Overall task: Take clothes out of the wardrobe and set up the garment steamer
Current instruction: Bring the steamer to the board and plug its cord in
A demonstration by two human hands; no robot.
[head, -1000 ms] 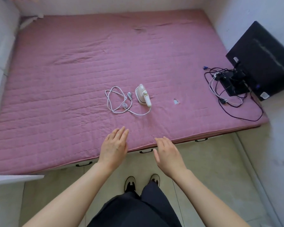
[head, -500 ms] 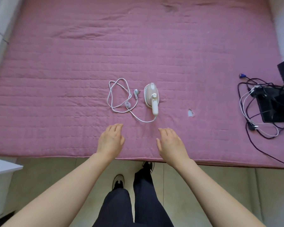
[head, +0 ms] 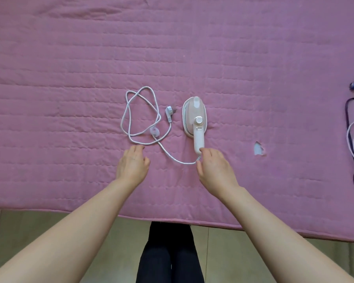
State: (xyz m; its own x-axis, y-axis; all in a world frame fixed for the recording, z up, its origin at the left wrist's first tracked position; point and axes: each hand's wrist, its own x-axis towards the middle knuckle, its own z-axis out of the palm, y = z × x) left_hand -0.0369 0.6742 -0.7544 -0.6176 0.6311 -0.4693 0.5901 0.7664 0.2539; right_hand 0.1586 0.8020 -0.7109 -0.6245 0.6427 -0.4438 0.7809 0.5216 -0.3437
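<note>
Hands spread loosely, holding nothing, over the pink quilted mattress: right hand touching the garment steamer handle, left hand beside its white cord.

Just one head-mounted wide-angle cam, looking steeply down and forward from standing height at the bed, pretty close in, with the person's own legs at the bottom edge.
</note>
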